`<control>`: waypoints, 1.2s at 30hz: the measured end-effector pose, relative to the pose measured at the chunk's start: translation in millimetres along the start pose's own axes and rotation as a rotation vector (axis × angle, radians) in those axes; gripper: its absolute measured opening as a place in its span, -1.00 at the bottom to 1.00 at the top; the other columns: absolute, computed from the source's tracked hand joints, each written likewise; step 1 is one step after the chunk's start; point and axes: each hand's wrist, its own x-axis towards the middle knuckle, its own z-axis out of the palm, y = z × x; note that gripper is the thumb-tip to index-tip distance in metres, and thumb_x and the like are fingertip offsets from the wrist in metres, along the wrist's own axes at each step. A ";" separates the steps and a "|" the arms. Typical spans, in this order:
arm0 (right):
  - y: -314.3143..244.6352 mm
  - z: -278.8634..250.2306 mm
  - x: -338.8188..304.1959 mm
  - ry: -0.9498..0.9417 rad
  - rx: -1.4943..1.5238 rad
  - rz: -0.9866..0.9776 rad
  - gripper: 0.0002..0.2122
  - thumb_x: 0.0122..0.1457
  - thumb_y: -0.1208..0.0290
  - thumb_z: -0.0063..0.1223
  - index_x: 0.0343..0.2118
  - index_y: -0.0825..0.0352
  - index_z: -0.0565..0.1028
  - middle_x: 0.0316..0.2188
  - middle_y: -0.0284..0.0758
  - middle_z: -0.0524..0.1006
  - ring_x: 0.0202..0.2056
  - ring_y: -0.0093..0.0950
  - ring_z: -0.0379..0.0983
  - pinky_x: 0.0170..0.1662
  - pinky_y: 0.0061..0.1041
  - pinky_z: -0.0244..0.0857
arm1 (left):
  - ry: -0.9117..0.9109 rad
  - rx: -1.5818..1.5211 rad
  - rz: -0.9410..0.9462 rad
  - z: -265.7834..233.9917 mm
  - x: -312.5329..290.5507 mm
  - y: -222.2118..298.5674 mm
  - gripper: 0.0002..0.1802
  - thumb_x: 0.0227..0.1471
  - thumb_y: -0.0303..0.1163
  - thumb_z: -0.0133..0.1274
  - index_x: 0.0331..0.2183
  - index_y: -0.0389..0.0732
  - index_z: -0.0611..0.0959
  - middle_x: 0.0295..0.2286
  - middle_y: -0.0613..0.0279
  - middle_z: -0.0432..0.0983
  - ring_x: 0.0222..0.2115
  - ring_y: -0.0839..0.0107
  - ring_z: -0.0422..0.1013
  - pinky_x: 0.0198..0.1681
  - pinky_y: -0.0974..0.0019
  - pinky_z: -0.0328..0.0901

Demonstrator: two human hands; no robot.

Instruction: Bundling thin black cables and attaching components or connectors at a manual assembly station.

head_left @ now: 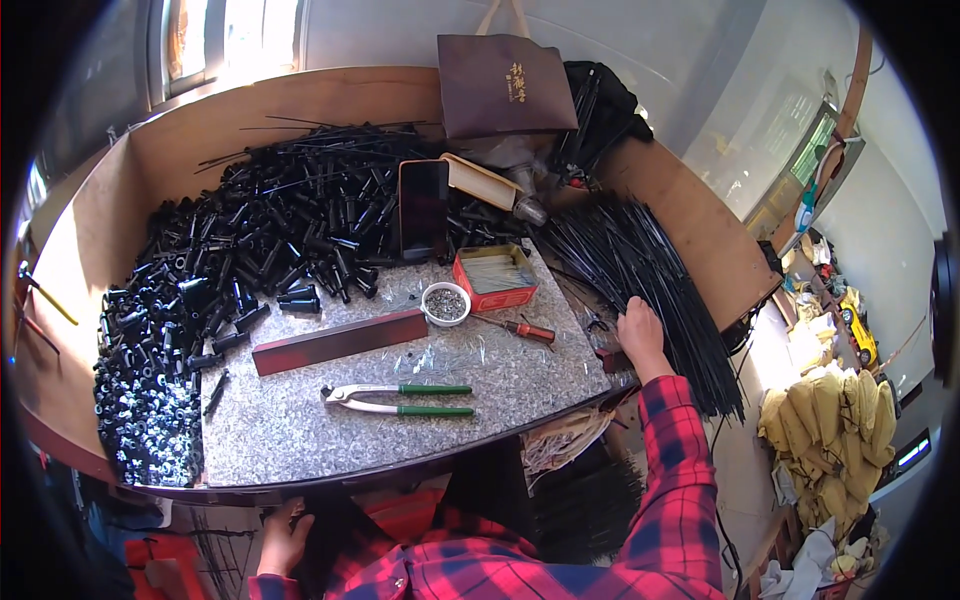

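At the left edge of a bundle of long thin black rods [650, 270], my right hand [642, 338] has its fingers drawn together against the rods. Whether a rod is pinched in them is hidden. Low by my lap, below the table's front edge, my left hand [285, 542] is closed with its fingers curled around something dark that I cannot make out. On the speckled stone slab [300, 430] lie end-cutting pliers [400, 400] with green handles and a dark red rectangular bar [340, 342]. A screwdriver [525, 330] with a red handle lies nearer my right hand.
A large heap of black tubular parts [270, 220] fills the table's left and back. A white cup of small metal bits [446, 304], a red box of thin pins [495, 277] and an upright phone [424, 210] stand on the slab's far side. A curved wooden wall [370, 95] borders the table.
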 end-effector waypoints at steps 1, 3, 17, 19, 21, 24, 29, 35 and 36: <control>2.3 -1.1 -1.5 0.003 -0.001 0.002 -0.78 0.03 0.37 0.09 -0.41 0.41 0.36 -0.36 -0.04 0.48 -0.28 -0.07 0.44 -0.21 -0.18 0.34 | 0.000 -0.001 0.004 0.8 1.5 1.6 -0.59 -0.04 -0.48 0.15 -0.10 -0.33 0.51 -0.27 0.06 0.54 -0.21 0.34 0.46 -0.12 0.33 0.33; 6.5 -3.0 -5.0 -0.020 0.116 -0.003 -0.74 0.05 0.29 0.11 -0.40 0.43 0.39 -0.36 -0.03 0.50 -0.26 -0.07 0.44 -0.21 -0.17 0.32 | -0.016 0.035 0.014 2.0 3.8 7.3 -0.58 -0.04 -0.46 0.15 -0.09 -0.33 0.51 -0.26 0.05 0.54 -0.21 0.32 0.47 -0.12 0.32 0.33; 43.3 7.1 0.6 -0.073 0.295 0.081 -0.70 0.03 0.19 0.13 -0.48 0.41 0.47 -0.43 -0.05 0.51 -0.32 -0.06 0.44 -0.25 -0.21 0.30 | 0.007 0.073 0.010 1.0 2.2 15.1 -0.57 -0.08 -0.36 0.18 -0.14 -0.35 0.55 -0.27 -0.08 0.55 -0.20 0.08 0.48 -0.11 0.20 0.34; 49.6 5.2 11.1 -0.184 0.296 0.122 -0.70 0.01 0.19 0.15 -0.51 0.40 0.47 -0.44 -0.05 0.51 -0.31 -0.05 0.44 -0.25 -0.19 0.30 | 0.004 0.070 0.006 2.0 3.6 17.2 -0.57 -0.08 -0.36 0.18 -0.14 -0.35 0.55 -0.27 -0.08 0.55 -0.20 0.08 0.48 -0.11 0.20 0.34; 54.6 -0.3 22.1 -0.204 0.316 0.219 -0.71 -0.03 0.19 0.19 -0.49 0.38 0.51 -0.46 -0.06 0.52 -0.33 -0.06 0.45 -0.27 -0.19 0.30 | 0.002 0.085 0.021 3.5 6.3 24.2 -0.58 -0.08 -0.36 0.19 -0.15 -0.34 0.55 -0.27 -0.08 0.55 -0.20 0.08 0.48 -0.11 0.19 0.34; 25.6 -30.3 28.5 -0.081 0.325 0.219 -0.74 0.00 0.23 0.17 -0.49 0.39 0.53 -0.46 -0.05 0.53 -0.35 -0.08 0.47 -0.27 -0.22 0.32 | 0.010 0.092 0.023 2.6 1.2 19.6 -0.57 -0.08 -0.35 0.18 -0.15 -0.35 0.55 -0.27 -0.09 0.55 -0.20 0.07 0.48 -0.12 0.19 0.35; 45.6 -28.0 34.7 -0.456 0.417 0.316 -0.70 0.02 0.24 0.16 -0.58 0.44 0.50 -0.65 -0.14 0.52 -0.55 -0.30 0.51 -0.40 -0.34 0.33 | -0.002 0.125 0.026 -1.2 -0.1 25.8 -0.57 -0.07 -0.34 0.18 -0.14 -0.35 0.55 -0.26 -0.09 0.55 -0.20 0.05 0.48 -0.13 0.19 0.35; 44.8 -40.6 47.6 0.006 0.701 0.205 -0.73 0.14 0.29 0.06 -0.56 0.40 0.42 -0.71 -0.33 0.45 -0.71 -0.56 0.38 -0.63 -0.53 0.24 | -0.004 0.138 0.009 -2.2 0.3 37.2 -0.56 -0.08 -0.33 0.18 -0.14 -0.35 0.55 -0.25 -0.10 0.54 -0.20 0.04 0.48 -0.13 0.18 0.35; 42.6 -43.9 51.4 -0.048 0.687 0.247 -0.74 0.16 0.29 0.03 -0.52 0.40 0.39 -0.71 -0.31 0.42 -0.70 -0.55 0.37 -0.61 -0.51 0.24 | -0.002 0.154 0.001 -2.4 -1.2 38.7 -0.56 -0.08 -0.33 0.18 -0.14 -0.35 0.55 -0.25 -0.10 0.54 -0.19 0.04 0.48 -0.13 0.17 0.35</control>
